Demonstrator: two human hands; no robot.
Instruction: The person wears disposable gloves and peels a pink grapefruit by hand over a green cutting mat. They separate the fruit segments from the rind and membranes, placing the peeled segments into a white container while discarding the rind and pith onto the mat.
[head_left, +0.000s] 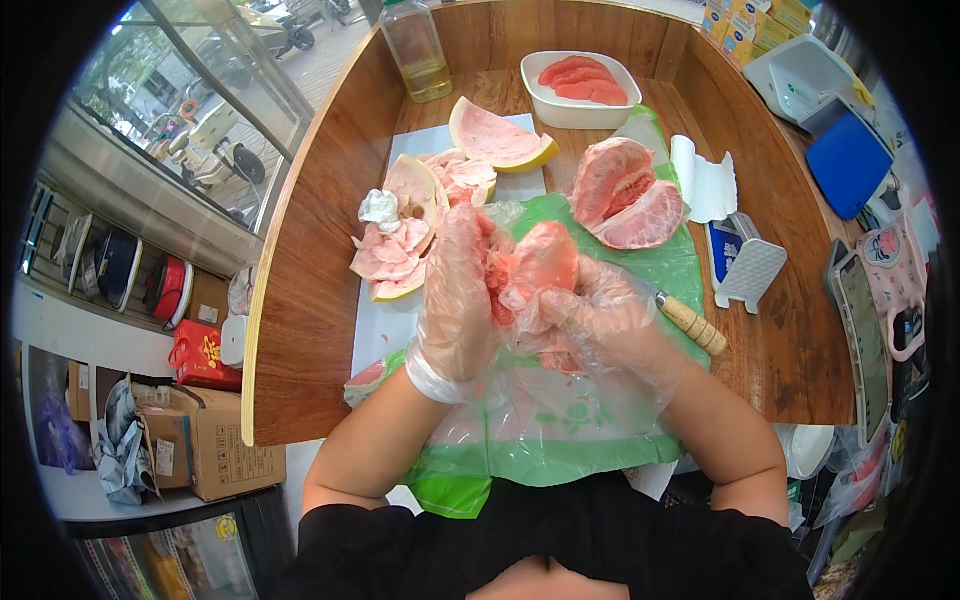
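Observation:
My left hand (456, 300) and my right hand (611, 315) both wear clear plastic gloves. Between them is a pink pomelo segment (549, 259) with torn membrane and loose pulp. My right thumb and fingers grip its lower right side, and my left hand holds it from the left, its palm side partly hidden. A green-and-clear plastic bag (577, 450) is spread below. Behind my right hand rests an opened, peeled pomelo (626, 199). A wooden-handled knife (690, 322) lies to the right, its blade partly covered by that hand.
Pomelo rinds (495, 139) and crumpled tissue (380, 210) lie at the left. A white tub (581, 116) at the back holds peeled segments. Nearby stand a liquid-filled bottle (424, 64), a paper towel (703, 180) and a phone stand (748, 270). Raised wooden sides (300, 300) border the table.

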